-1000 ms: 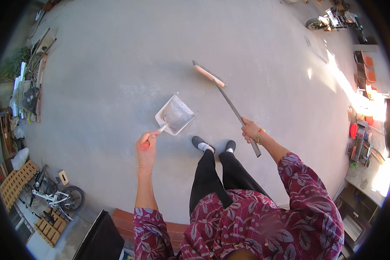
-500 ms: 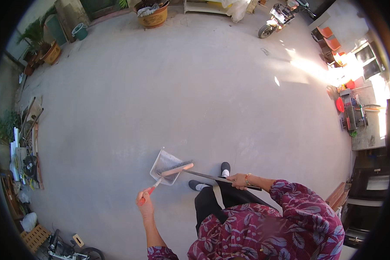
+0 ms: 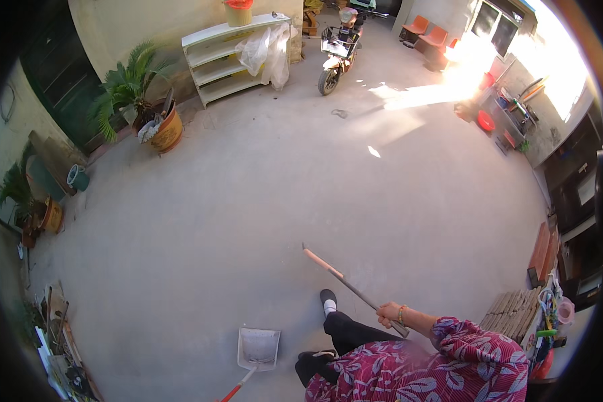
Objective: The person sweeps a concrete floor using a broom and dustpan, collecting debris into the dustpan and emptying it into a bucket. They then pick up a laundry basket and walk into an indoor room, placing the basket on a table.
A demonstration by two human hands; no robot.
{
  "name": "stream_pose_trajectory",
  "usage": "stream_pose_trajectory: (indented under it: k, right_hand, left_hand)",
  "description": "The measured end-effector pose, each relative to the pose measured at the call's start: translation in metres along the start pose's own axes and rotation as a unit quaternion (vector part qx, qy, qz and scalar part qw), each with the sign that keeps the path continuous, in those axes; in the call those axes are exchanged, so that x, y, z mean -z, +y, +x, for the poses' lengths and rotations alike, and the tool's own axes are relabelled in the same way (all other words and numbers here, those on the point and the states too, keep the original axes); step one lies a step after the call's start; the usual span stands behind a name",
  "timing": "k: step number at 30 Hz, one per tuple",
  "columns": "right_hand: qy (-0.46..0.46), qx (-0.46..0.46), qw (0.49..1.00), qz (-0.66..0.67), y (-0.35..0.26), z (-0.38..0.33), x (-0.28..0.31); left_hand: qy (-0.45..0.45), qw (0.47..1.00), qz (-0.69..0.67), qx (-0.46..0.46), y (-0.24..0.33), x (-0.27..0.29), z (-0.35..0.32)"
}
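Note:
My right hand (image 3: pixel 388 315) is closed around the dark handle of a broom (image 3: pixel 358 290), near the handle's end. The broom slants forward and left over the concrete, and its pinkish head points away from me, apart from the dustpan. Few of its bristles show. Down at the lower edge is a white dustpan (image 3: pixel 258 348) with a red and white handle (image 3: pixel 238 386) that runs out of the picture. My left hand is out of view, so what it holds does not show. Ahead of the dustpan and to its right is my front shoe (image 3: pixel 327 296).
Concrete floor (image 3: pixel 248 221) spreads ahead. Potted palms (image 3: pixel 164 134), a green bucket (image 3: pixel 78 178) and a pale shelf (image 3: pixel 226 90) line the far left. Beyond stands an electric scooter (image 3: pixel 335 60). Orange chairs (image 3: pixel 436 35) and a red basin (image 3: pixel 486 120) are at right, cardboard (image 3: pixel 510 313) nearer.
The broom has swung away from the dustpan, forward and right. My view has tilted up and shifted, the dustpan sits lower in it, and my left hand has left the picture.

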State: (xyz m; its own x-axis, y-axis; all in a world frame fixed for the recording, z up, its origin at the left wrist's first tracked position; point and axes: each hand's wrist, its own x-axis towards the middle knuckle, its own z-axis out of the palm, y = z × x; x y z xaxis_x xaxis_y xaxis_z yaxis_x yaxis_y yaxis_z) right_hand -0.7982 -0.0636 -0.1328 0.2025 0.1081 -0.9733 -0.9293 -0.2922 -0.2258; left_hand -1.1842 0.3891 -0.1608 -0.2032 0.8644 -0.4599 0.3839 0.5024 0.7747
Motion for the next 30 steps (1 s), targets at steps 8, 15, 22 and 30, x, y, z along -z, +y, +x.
stream_pose_trajectory:
  k: [8,15,22,30]
  right_hand:
    - [0.055,-0.069,0.974,0.208,-0.05,0.036,0.1]
    - [0.117,-0.049,0.895,0.427,-0.079,0.041,0.119]
    - [0.164,-0.06,0.815,0.553,-0.131,0.061,0.084]
    - [0.129,-0.058,0.802,0.58,-0.157,0.082,0.028]
  left_hand:
    - [0.085,0.977,-0.189,0.044,0.109,-0.044,-0.049]
    - [0.068,0.984,-0.167,0.015,0.152,-0.061,-0.06]
    - [0.044,0.979,-0.197,0.011,0.204,-0.102,-0.026]
    - [-0.005,0.984,-0.176,-0.006,0.282,-0.193,0.051]
